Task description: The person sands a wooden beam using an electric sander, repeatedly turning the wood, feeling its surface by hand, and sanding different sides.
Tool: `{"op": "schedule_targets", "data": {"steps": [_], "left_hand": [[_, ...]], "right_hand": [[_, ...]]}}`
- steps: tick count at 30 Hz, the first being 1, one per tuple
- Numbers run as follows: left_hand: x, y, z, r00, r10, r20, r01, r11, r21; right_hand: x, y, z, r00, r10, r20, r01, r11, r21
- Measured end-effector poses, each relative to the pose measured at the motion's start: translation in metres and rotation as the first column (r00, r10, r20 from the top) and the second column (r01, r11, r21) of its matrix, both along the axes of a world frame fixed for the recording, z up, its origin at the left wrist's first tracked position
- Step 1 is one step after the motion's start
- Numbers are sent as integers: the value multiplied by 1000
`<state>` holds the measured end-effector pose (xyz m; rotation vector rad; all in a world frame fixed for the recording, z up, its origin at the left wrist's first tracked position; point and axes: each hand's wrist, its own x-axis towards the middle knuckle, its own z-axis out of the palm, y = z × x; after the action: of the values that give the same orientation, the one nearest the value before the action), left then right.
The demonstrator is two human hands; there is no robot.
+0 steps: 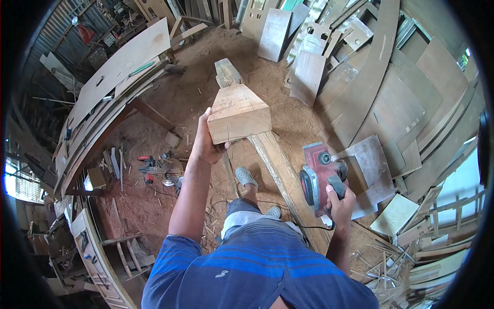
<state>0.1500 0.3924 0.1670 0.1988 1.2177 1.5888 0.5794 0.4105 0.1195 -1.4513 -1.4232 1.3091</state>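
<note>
My left hand grips a thick, tapered wooden block from its left side and underneath. Beyond the block, the end of a wooden piece sticks out; whether it joins the beam below is hidden. In my right hand is a red electric planer, held by its dark rear handle and away from the block, off to the right. A long wooden beam runs under the block and past my right side. The planer's cord trails back towards my body.
Left stands a workbench stacked with plywood sheets. A red power saw lies on the sawdust-covered floor near it. Many boards and panels lean along the right. Offcuts litter the lower right, and a cable crosses near my feet.
</note>
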Motion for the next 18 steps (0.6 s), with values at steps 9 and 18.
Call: {"op": "schedule_targets", "data": {"steps": [9,18], "left_hand": [[9,9,-9,996,-24,81,28,998,-47],[25,-17,-71,966,-202,161,209,978,-28]], "right_hand": [[-2,-9,5,1000,-10,12,11,1000,-9],[12,-12,2,999,-28,34,30,998,-50]]}}
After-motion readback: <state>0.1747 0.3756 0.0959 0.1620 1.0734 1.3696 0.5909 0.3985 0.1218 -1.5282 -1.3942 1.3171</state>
